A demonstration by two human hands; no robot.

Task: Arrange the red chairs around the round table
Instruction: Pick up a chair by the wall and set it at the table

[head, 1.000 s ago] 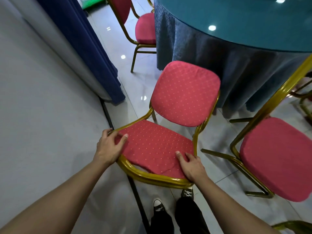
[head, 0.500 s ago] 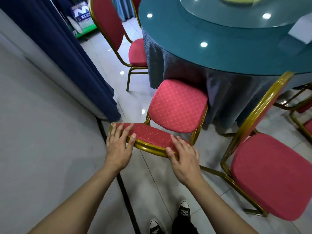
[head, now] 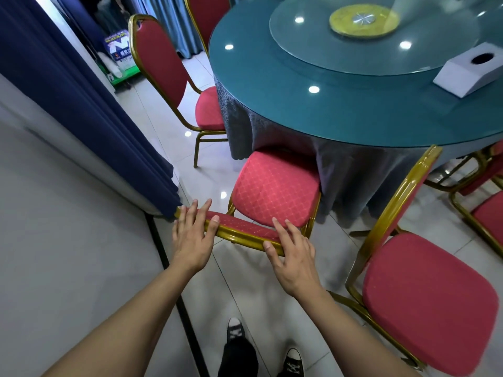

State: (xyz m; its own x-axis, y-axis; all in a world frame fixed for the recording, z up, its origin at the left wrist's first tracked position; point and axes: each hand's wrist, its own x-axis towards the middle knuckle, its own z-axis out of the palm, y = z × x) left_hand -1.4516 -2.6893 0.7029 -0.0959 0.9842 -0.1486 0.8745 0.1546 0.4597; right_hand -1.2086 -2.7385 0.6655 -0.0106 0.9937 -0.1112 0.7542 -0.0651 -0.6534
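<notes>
My left hand (head: 191, 235) and right hand (head: 292, 254) lie flat, fingers straight, on the red chair's (head: 275, 194) gold-framed back, gripping nothing; its seat is tucked against the round table's (head: 353, 104) blue cloth.

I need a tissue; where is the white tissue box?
In the head view, the white tissue box sits at upper right on the round table, beside the glass turntable.

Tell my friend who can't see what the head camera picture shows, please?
Two hands, left and right, rest with straight fingers on the gold top rail of a red chair whose seat is tucked against a round table with a blue cloth. More red chairs stand either side, on a shiny tiled floor.
</notes>
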